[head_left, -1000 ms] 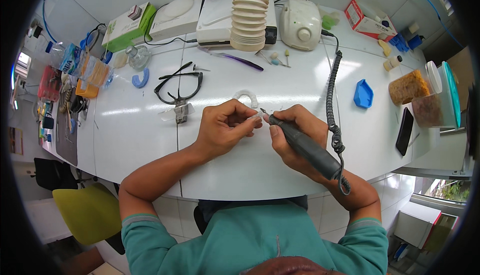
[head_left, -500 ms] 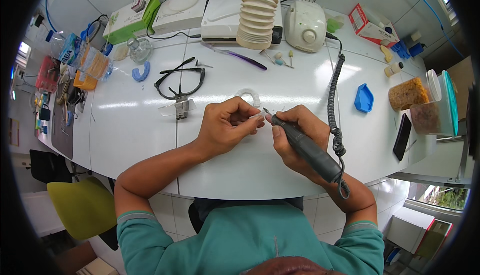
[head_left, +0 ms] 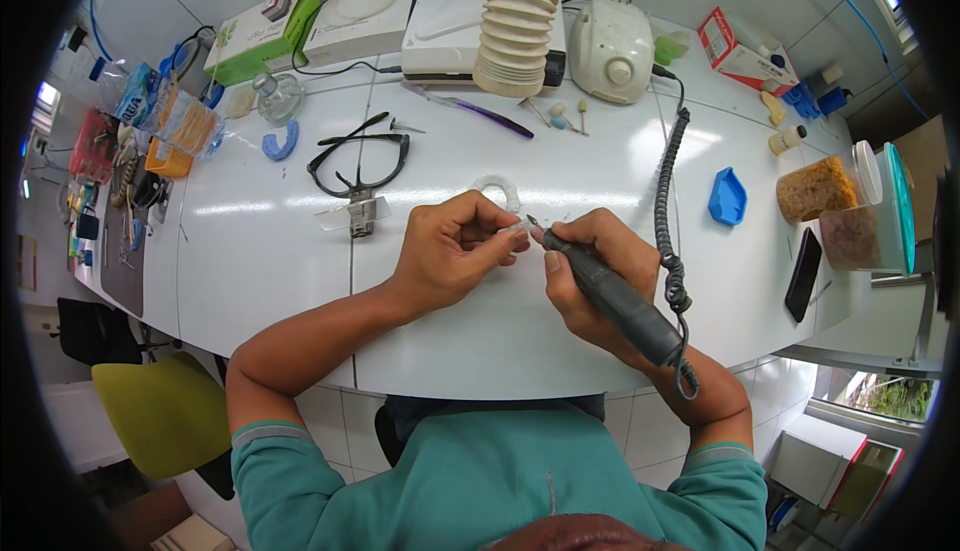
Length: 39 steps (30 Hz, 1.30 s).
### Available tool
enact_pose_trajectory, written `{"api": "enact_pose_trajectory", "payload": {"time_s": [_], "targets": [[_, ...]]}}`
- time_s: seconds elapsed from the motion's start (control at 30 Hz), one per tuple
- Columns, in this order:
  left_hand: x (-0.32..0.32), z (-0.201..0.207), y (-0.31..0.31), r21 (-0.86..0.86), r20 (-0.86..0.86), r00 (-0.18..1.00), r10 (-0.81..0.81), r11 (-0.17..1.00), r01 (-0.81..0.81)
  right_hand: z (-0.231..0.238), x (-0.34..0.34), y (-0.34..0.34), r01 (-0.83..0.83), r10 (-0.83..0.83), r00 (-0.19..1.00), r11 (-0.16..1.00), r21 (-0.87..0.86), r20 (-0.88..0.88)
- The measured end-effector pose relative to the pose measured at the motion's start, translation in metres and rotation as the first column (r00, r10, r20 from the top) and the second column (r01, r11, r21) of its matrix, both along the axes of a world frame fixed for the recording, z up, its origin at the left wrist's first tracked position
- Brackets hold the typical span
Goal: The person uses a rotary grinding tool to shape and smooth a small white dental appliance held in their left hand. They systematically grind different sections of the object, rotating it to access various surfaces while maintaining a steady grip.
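- Handpiece (head_left: 622,303), dark grey, rotary; grasped pen-fashion in the right hand (head_left: 598,263), tip toward ten o'clock, close by the translucent piece (head_left: 515,228) (whether they touch cannot be told).
- Same piece, small; pinched between thumb and forefinger of the left hand (head_left: 455,248), partly covered, above the white surface (head_left: 455,351).
- Arch (head_left: 497,182), pale, U-shaped; lying at eleven o'clock from the piece.
- Glasses (head_left: 404,155), black, with clear attachment (head_left: 362,215); ten o'clock.
- Dish (head_left: 728,198), blue; three o'clock.
- Control unit (head_left: 612,51), cream; one o'clock, coiled cord (head_left: 665,186) reaching the handpiece.
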<state>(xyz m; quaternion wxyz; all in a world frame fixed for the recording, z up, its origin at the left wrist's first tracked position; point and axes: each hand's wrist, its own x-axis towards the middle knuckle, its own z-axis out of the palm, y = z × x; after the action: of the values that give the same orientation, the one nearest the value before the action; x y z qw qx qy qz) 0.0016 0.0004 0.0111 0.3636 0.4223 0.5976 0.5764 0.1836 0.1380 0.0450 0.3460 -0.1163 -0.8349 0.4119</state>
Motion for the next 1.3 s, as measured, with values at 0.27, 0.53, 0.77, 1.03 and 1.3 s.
{"api": "enact_pose_trajectory", "payload": {"time_s": [0.27, 0.53, 0.77, 1.03, 1.3], "targets": [[-0.001, 0.000, 0.001, 0.001, 0.103, 0.995, 0.007, 1.000, -0.008, -0.011, 0.001, 0.001, 0.031, -0.031, 1.000, 0.998, -0.056, -0.005], [-0.001, 0.001, 0.002, -0.004, 0.125, 0.992, 0.009, 1.000, -0.008, -0.016, -0.002, 0.001, 0.055, -0.060, 0.997, 0.992, -0.111, -0.042], [0.000, 0.002, 0.003, -0.012, 0.085, 0.996, 0.014, 1.000, -0.013, -0.010, -0.001, 0.000, 0.070, -0.074, 0.997, 0.982, -0.178, -0.015], [-0.001, -0.001, 0.001, -0.028, 0.082, 0.997, -0.004, 1.000, 0.007, -0.002, 0.001, 0.004, 0.067, -0.060, 0.997, 0.982, -0.175, 0.042], [-0.002, -0.008, 0.000, 0.039, 0.044, 0.999, -0.026, 0.999, 0.024, -0.004, 0.000, 0.004, 0.062, -0.058, 0.998, 0.978, -0.197, 0.022]]}}
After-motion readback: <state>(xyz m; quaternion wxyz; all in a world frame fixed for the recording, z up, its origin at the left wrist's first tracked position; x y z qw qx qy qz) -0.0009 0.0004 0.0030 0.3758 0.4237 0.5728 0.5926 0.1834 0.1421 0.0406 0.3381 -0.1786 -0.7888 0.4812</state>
